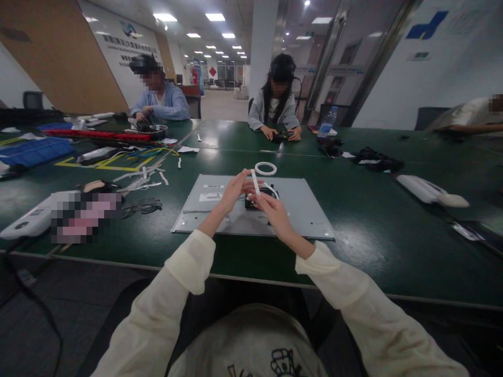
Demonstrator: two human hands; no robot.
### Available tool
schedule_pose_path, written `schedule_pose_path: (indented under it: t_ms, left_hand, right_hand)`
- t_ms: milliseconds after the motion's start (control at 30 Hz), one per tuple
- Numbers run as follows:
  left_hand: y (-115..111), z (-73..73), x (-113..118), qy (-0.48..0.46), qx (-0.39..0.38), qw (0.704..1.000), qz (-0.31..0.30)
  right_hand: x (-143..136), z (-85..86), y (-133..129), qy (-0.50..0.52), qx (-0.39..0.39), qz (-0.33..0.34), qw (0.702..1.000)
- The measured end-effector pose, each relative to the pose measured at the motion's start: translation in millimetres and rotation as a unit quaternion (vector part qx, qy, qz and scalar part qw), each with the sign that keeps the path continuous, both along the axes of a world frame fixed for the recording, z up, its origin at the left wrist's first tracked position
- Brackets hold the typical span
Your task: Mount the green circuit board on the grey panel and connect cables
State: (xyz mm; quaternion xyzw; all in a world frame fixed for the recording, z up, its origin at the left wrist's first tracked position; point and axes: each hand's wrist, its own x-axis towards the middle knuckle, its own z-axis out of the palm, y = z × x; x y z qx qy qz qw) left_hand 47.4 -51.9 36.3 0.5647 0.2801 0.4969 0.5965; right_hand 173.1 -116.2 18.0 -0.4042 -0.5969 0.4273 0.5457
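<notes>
Together, left hand [234,191] and right hand [274,211] hold a white strip [255,181].

Blk unit [249,202] partly hidden behind R hand [275,212]

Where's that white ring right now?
In the head view, the white ring lies slightly right of centre on the green table, just beyond the far edge of the grey panel, past the left hand and right hand.
</notes>
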Motion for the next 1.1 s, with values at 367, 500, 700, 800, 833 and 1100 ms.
schedule_pose_path:
  t_ms: [367, 500, 700, 800, 833, 1100]
  left_hand:
    - [-3, 3.0, -1, 0.064, 0.102, 0.993, -0.002]
    - [0, -2.0, 0, 0.049, 0.079, 0.996, -0.013]
    - [1, -2.4, -1, 0.067, 0.07, 0.995, 0.011]
    - [1, -1.9, -1, 0.063, 0.045, 0.997, 0.002]
    - [0, -1.9, -1, 0.061, 0.041, 0.997, 0.001]
    - [-1, -1.7, -1, 0.085, 0.078, 0.993, -0.01]
  right_hand:
    - [3, -8.5, 5, 0.028, -0.091, 0.011, 0.995]
    - [-1, -8.3, 5, 0.035, -0.132, 0.027, 0.99]
    - [-2, 0.3, 1, 0.056, -0.184, 0.072, 0.979]
    - [-1, 2.4, -1, 0.073, -0.204, 0.083, 0.973]
    - [-1, 2.5, -1, 0.084, -0.202, 0.081, 0.973]
    - [-2, 1.3, 1, 0.113, -0.186, 0.077, 0.973]
